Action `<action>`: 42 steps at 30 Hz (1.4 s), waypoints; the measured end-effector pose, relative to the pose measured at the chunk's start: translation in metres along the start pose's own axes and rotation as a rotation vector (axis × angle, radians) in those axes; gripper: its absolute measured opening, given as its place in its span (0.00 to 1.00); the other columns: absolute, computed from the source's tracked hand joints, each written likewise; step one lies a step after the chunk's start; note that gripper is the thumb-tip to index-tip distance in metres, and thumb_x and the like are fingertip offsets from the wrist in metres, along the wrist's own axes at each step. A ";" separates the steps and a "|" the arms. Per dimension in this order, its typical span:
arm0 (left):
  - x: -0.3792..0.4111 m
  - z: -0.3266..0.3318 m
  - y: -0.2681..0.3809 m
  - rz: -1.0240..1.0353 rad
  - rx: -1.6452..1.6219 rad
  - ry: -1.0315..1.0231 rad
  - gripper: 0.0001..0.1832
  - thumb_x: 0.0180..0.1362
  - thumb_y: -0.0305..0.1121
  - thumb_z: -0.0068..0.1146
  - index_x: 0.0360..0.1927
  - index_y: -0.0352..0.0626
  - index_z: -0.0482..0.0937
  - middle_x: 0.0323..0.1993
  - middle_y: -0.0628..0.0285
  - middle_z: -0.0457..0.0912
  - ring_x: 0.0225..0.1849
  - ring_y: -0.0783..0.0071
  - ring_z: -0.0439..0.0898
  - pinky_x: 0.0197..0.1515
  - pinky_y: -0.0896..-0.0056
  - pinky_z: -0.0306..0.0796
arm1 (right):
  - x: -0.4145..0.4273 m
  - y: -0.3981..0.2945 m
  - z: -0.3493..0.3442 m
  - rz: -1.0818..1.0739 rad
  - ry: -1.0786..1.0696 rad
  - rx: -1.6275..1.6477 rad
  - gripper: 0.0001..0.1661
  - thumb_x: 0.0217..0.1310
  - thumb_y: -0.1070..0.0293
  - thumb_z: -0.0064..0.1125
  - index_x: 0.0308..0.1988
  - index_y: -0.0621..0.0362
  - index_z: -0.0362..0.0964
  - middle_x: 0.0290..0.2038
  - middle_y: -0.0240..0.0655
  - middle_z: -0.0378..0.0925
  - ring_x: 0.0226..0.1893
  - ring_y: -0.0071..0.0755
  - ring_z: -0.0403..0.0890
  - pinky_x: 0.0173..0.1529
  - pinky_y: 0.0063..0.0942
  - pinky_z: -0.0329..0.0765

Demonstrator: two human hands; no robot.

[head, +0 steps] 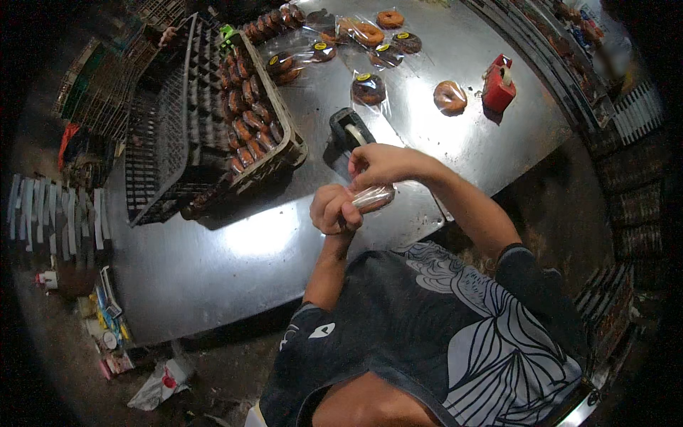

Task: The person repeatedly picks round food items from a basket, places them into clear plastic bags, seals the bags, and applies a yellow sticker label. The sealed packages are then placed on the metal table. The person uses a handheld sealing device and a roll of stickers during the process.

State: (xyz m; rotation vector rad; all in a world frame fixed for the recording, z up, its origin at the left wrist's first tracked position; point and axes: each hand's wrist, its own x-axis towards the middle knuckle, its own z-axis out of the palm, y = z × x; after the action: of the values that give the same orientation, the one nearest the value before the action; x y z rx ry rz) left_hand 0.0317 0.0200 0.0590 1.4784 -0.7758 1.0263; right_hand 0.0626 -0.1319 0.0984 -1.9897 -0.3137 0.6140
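My left hand (333, 211) grips a doughnut in clear plastic wrap (375, 198), held on edge above the near side of the metal table. Bent over its upper end is my right hand (388, 166), fingers curled close to the left thumb. Whether those fingertips pinch the wrap or a bit of tape is hidden. Just beyond the right hand stands a black tape dispenser (349, 132) with a pale roll. Farther off lies a chocolate-coated doughnut (368, 89) in a clear bag with a yellow sticker.
On the left, a plastic crate (291, 131) holds rows of wrapped doughnuts (251, 117), with a dark crate (160, 139) tilted against it. A red tape dispenser (499, 88) and an unstickered doughnut (450, 98) sit right on the metal table (176, 288). Several bagged doughnuts (368, 34) lie at the back.
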 end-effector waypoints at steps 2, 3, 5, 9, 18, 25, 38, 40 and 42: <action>-0.004 0.005 -0.004 -0.046 -0.011 0.018 0.07 0.48 0.30 0.45 0.19 0.38 0.69 0.17 0.59 0.71 0.18 0.65 0.71 0.23 0.68 0.67 | 0.010 0.000 -0.010 0.140 -0.182 -0.105 0.21 0.43 0.62 0.60 0.36 0.63 0.67 0.30 0.33 0.73 0.28 0.25 0.72 0.32 0.23 0.69; -0.006 0.002 -0.004 -0.123 0.063 0.023 0.10 0.50 0.31 0.43 0.19 0.37 0.69 0.18 0.59 0.71 0.19 0.65 0.71 0.23 0.68 0.66 | 0.015 0.009 -0.006 0.065 -0.122 0.064 0.21 0.44 0.62 0.60 0.37 0.63 0.67 0.30 0.33 0.73 0.29 0.25 0.73 0.33 0.23 0.69; -0.008 0.006 -0.007 -0.270 0.179 0.037 0.15 0.53 0.35 0.38 0.18 0.35 0.69 0.18 0.58 0.71 0.20 0.66 0.70 0.25 0.68 0.64 | 0.020 0.038 0.000 -0.077 0.030 0.392 0.23 0.45 0.61 0.60 0.39 0.64 0.66 0.31 0.33 0.73 0.30 0.26 0.73 0.34 0.23 0.69; 0.006 0.013 -0.020 -0.654 0.340 0.155 0.17 0.56 0.37 0.39 0.19 0.34 0.69 0.18 0.60 0.71 0.22 0.71 0.68 0.28 0.71 0.63 | 0.009 -0.003 0.010 -0.139 0.247 0.182 0.29 0.46 0.58 0.61 0.44 0.66 0.63 0.35 0.40 0.74 0.37 0.31 0.74 0.42 0.24 0.70; 0.022 0.064 -0.059 -0.629 -0.156 -0.575 0.26 0.54 0.51 0.48 0.41 0.35 0.71 0.41 0.56 0.75 0.44 0.67 0.74 0.44 0.70 0.68 | 0.004 0.053 -0.006 -0.119 0.640 1.280 0.35 0.52 0.56 0.53 0.54 0.60 0.50 0.44 0.40 0.67 0.46 0.39 0.71 0.46 0.33 0.72; 0.069 0.163 -0.230 -1.247 0.252 -0.815 0.29 0.45 0.52 0.58 0.36 0.33 0.74 0.29 0.56 0.76 0.34 0.70 0.75 0.36 0.72 0.69 | 0.013 0.117 -0.043 -0.242 0.460 1.844 0.29 0.54 0.62 0.45 0.54 0.59 0.52 0.48 0.42 0.66 0.47 0.44 0.71 0.48 0.44 0.72; 0.044 0.222 -0.272 -0.739 0.580 -0.755 0.29 0.31 0.32 0.68 0.37 0.29 0.68 0.35 0.43 0.75 0.41 0.53 0.75 0.42 0.64 0.68 | 0.055 0.161 -0.071 -0.066 0.763 0.536 0.40 0.53 0.59 0.47 0.60 0.63 0.42 0.58 0.48 0.54 0.57 0.45 0.59 0.60 0.31 0.55; 0.108 0.214 -0.226 -0.552 0.579 -0.820 0.23 0.34 0.30 0.64 0.36 0.33 0.70 0.32 0.46 0.76 0.38 0.52 0.76 0.39 0.63 0.69 | 0.082 0.161 -0.066 0.032 0.545 0.276 0.42 0.52 0.55 0.49 0.59 0.65 0.43 0.57 0.53 0.55 0.58 0.50 0.57 0.60 0.36 0.54; 0.157 0.178 -0.174 -0.400 0.549 -0.857 0.17 0.37 0.26 0.59 0.35 0.36 0.72 0.29 0.50 0.77 0.35 0.55 0.77 0.36 0.63 0.69 | 0.079 0.142 -0.059 0.006 0.592 0.171 0.43 0.49 0.53 0.52 0.59 0.65 0.45 0.57 0.53 0.55 0.58 0.52 0.56 0.61 0.36 0.52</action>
State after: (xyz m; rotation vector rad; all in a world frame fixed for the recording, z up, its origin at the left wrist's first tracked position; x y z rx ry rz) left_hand 0.2827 -0.1157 0.1301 2.4917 -0.7451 0.2602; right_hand 0.1559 -0.2073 -0.0264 -1.9061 0.1043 0.0346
